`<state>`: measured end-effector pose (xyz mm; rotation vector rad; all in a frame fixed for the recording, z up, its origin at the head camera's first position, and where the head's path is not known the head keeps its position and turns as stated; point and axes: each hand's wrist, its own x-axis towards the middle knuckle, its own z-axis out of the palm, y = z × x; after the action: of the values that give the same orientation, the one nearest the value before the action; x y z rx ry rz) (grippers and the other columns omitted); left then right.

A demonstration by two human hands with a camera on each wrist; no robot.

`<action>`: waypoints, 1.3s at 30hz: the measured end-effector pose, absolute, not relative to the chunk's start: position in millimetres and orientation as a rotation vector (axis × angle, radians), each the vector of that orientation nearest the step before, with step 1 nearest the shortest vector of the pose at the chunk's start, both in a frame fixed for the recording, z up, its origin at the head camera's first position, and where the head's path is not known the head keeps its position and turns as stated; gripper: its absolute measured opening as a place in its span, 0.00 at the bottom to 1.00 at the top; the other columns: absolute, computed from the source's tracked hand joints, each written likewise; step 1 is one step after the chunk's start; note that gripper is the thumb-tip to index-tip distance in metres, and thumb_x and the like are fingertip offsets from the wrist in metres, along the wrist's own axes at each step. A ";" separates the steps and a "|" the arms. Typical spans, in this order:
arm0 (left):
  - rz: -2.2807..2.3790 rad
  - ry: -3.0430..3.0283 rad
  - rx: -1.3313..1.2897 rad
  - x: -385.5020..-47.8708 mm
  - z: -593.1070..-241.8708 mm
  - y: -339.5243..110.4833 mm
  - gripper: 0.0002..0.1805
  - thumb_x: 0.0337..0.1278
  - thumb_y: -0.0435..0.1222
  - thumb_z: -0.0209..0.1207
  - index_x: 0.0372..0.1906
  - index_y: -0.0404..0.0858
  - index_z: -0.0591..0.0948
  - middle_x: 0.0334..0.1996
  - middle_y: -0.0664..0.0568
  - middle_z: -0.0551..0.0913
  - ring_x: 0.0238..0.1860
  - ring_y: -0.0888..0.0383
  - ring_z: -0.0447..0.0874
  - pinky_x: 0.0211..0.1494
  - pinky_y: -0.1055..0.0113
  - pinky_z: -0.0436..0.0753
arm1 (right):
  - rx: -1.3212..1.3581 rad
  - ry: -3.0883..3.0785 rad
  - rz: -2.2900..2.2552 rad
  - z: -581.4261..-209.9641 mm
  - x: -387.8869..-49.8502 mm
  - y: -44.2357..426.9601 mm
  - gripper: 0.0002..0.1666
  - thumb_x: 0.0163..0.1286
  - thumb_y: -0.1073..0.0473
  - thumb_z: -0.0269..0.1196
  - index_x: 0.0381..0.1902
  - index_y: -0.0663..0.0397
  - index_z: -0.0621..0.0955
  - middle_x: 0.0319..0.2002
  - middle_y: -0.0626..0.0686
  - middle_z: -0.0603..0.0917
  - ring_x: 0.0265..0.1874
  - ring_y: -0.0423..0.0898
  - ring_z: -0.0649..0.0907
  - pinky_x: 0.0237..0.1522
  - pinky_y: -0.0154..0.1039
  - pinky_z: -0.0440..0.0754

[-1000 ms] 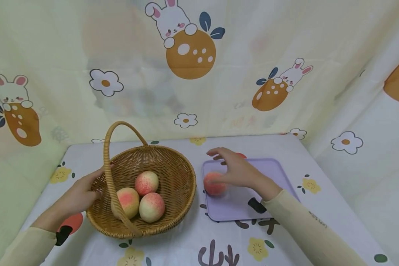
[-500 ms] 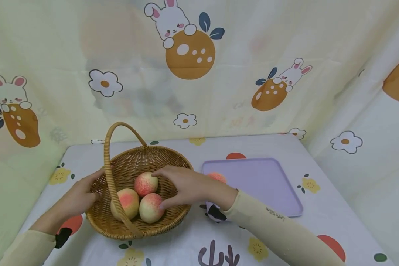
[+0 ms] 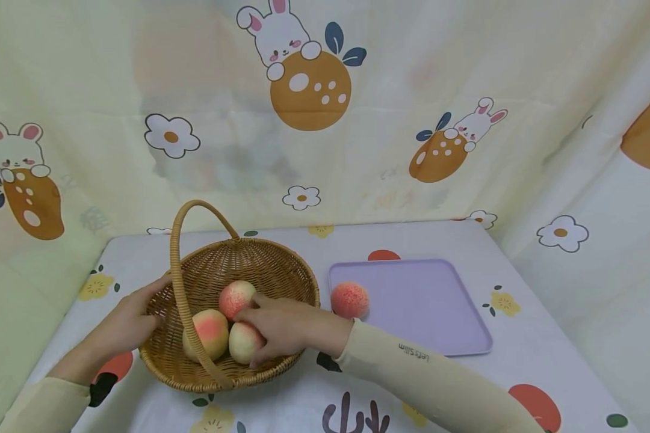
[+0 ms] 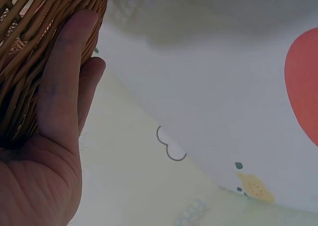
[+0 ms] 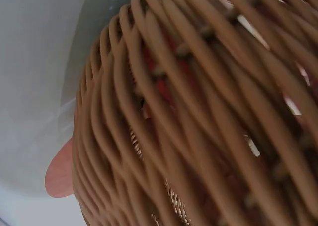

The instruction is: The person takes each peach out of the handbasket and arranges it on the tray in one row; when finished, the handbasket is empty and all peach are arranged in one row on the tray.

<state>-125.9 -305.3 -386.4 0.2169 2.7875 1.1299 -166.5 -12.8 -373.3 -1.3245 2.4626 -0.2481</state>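
Inside the brown wicker basket [image 3: 289, 270] lie three peaches. My right hand [image 3: 284, 325] reaches over its right rim and grips the front right peach [image 3: 245, 344], thumb on the near side and fingers over its top. The back peach [image 3: 235, 299] is close to those fingertips. A third peach [image 3: 211, 334] sits left of them, partly behind the basket handle. My left hand [image 3: 132, 319] holds the basket's left rim. In the left wrist view the left fingers [image 4: 62, 87] lie along the outer wicker wall. Wicker fills most of the right wrist view and hides the right hand there.
A lilac tray [image 3: 422, 307] lies right of the basket, with another peach [image 3: 350, 299] at its left edge. The table has a patterned white cloth [image 3: 281, 409]. A printed curtain [image 3: 368, 168] hangs behind it.
My right hand has moved left from above the tray into the basket and taken hold of the front right peach. The left hand stays on the rim.
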 end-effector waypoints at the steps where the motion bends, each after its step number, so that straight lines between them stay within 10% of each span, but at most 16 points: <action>1: 1.130 2.790 0.219 -126.0 -386.3 -305.6 0.44 0.54 0.19 0.52 0.79 0.35 0.57 0.74 0.27 0.59 0.71 0.24 0.55 0.61 0.27 0.66 | -1.312 2.466 -0.245 -374.6 -166.5 -13.7 0.46 0.56 0.39 0.76 0.71 0.41 0.73 0.65 0.54 0.72 0.53 0.45 0.81 0.52 0.39 0.79; 19: 1.112 2.784 0.192 -125.3 -385.6 -305.0 0.44 0.54 0.18 0.52 0.79 0.32 0.56 0.75 0.26 0.55 0.71 0.22 0.54 0.59 0.28 0.69 | -1.374 2.585 -0.170 -378.5 -169.2 -17.7 0.41 0.43 0.44 0.83 0.57 0.40 0.81 0.47 0.42 0.80 0.44 0.39 0.81 0.43 0.37 0.80; 39: 1.134 2.792 0.210 -126.1 -386.7 -305.2 0.44 0.52 0.17 0.52 0.78 0.31 0.58 0.74 0.26 0.56 0.71 0.23 0.55 0.60 0.29 0.69 | -1.274 2.370 -1.379 -337.8 -206.5 90.5 0.42 0.49 0.61 0.76 0.65 0.42 0.78 0.60 0.42 0.75 0.55 0.43 0.78 0.54 0.44 0.81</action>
<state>-126.1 -305.2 -386.7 0.2098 2.7915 1.1344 -206.5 90.5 -337.8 -1.2740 2.3703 -1.3790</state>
